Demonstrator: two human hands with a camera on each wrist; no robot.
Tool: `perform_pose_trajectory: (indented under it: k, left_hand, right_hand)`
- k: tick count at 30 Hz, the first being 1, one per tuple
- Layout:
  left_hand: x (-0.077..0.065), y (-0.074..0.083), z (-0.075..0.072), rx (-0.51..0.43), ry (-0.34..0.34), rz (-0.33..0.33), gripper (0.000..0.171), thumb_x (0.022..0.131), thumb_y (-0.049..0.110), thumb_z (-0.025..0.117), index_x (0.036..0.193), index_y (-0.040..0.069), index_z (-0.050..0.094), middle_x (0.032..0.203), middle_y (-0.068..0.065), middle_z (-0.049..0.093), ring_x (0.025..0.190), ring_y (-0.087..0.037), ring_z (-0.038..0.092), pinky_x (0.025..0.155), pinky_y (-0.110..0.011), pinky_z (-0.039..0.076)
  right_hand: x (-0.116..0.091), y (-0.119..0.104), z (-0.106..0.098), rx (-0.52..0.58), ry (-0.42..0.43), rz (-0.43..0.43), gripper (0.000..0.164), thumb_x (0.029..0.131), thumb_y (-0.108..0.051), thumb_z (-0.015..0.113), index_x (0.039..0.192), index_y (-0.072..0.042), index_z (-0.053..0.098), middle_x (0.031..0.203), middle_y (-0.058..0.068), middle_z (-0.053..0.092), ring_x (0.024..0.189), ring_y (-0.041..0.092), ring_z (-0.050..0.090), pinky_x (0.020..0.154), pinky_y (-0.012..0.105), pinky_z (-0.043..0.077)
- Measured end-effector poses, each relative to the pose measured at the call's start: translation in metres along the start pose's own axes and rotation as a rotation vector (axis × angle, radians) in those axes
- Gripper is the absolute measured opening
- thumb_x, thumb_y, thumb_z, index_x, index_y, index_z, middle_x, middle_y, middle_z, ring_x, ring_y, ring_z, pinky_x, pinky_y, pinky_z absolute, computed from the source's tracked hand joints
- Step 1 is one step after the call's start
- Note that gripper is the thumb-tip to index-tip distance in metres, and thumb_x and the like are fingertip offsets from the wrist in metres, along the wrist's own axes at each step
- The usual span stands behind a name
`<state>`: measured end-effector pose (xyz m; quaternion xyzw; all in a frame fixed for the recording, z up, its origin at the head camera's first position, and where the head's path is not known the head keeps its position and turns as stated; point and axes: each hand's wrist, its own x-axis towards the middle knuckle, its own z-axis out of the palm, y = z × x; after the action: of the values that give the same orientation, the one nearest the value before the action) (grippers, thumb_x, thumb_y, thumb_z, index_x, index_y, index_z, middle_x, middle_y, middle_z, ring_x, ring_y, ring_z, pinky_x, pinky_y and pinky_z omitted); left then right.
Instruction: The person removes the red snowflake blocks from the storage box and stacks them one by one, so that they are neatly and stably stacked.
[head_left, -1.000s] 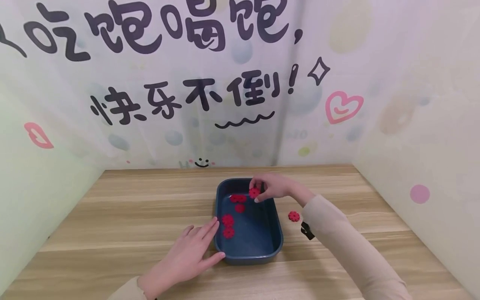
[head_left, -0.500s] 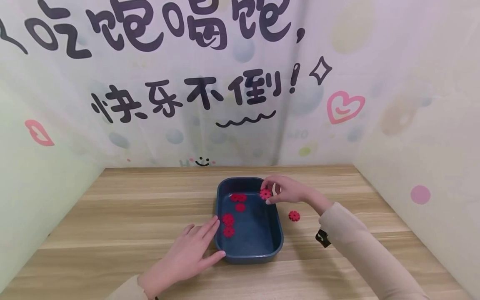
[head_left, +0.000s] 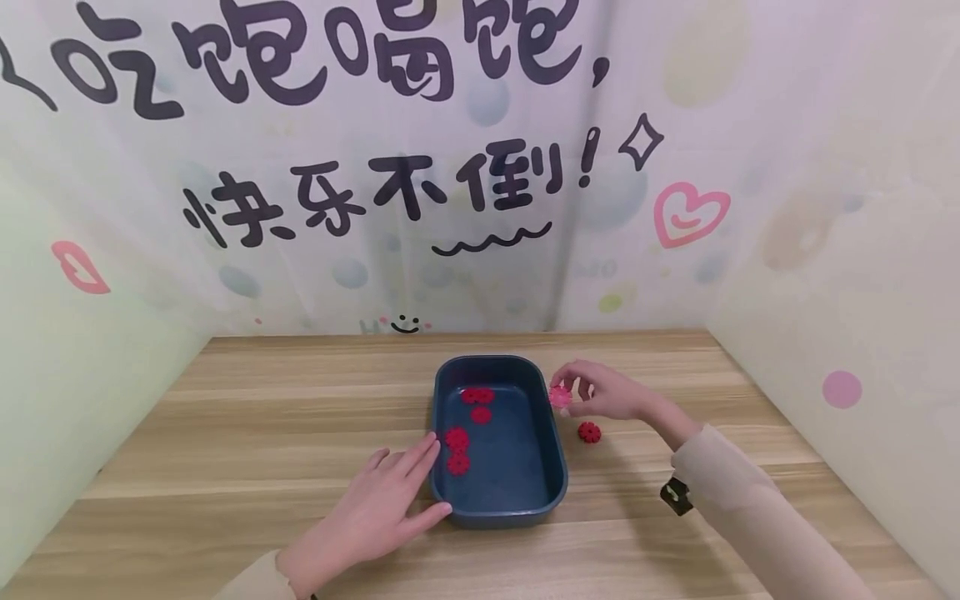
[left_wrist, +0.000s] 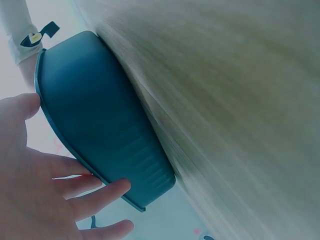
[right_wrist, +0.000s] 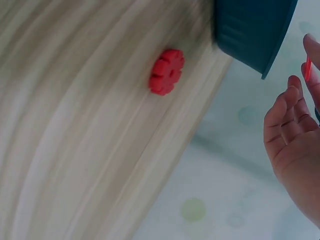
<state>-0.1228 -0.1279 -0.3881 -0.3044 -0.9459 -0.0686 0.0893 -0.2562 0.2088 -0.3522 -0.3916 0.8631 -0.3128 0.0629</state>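
Note:
A dark blue rectangular tray [head_left: 510, 471] sits on the wooden table, holding several red notched plastic discs [head_left: 458, 464] along its left side and toward the back. My left hand [head_left: 375, 504] rests at the tray's left rim, fingers extended; in the left wrist view the thumb and fingertips meet the rim from outside. Just outside the right rim, my right hand [head_left: 607, 392] pinches one red notched disc [head_left: 560, 397] between thumb and index finger. That disc appears edge-on in the right wrist view. Below this hand, another red notched disc piece [right_wrist: 166, 72] lies on the table.
The wooden table [head_left: 300, 383] surrounds the tray. Behind it hangs a white printed curtain [head_left: 487, 283] with dark lettering, and pale panels close off both sides. A dark strap piece [head_left: 676, 496] hangs from the right sleeve.
My right hand has moved rightward from above the tray's back corner to outside its right rim, carrying the pinched disc along. The left hand has stayed at the rim.

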Motion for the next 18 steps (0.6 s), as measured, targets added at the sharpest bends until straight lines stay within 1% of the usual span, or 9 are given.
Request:
perform_pose_trajectory:
  k: [3,9,13,18]
  left_hand:
    - [0.000,0.000,0.000,-0.002,0.001,-0.002,0.071,0.086,0.056,0.040,0.131,0.001,0.042,0.136,-0.009,0.035,0.115,-0.020,0.043,0.090,-0.050,0.030]
    - [0.000,0.001,-0.001,-0.009,-0.009,-0.008,0.071,0.086,0.056,0.041,0.131,0.001,0.041,0.137,-0.009,0.034,0.115,-0.020,0.042,0.091,-0.050,0.030]
    - [0.001,0.001,-0.002,-0.020,-0.026,-0.015,0.070,0.085,0.055,0.042,0.131,0.001,0.040,0.137,-0.009,0.034,0.116,-0.020,0.041,0.091,-0.051,0.029]
    - [0.001,0.001,-0.002,-0.023,-0.037,-0.017,0.071,0.085,0.056,0.041,0.131,0.002,0.040,0.137,-0.009,0.034,0.116,-0.021,0.041,0.091,-0.051,0.029]
  right_hand:
    - [-0.008,0.006,0.000,0.010,0.003,0.010,0.033,0.076,-0.014,0.069,0.105,-0.008,0.054,0.089,0.001,0.052,0.074,0.024,0.049,0.063,0.033,0.044]
    - [-0.023,0.014,0.002,0.014,-0.005,0.088,0.034,0.077,-0.019,0.068,0.106,-0.010,0.053,0.089,0.001,0.052,0.071,0.019,0.049,0.064,0.033,0.043]
    - [-0.031,0.023,0.006,0.000,-0.014,0.132,0.031,0.079,-0.017,0.066,0.107,-0.013,0.054,0.091,-0.001,0.052,0.073,0.018,0.049,0.065,0.031,0.043]
    - [-0.040,0.036,0.012,0.010,-0.018,0.147,0.032,0.079,-0.015,0.066,0.109,-0.013,0.054,0.092,-0.001,0.052,0.074,0.018,0.049,0.066,0.031,0.043]
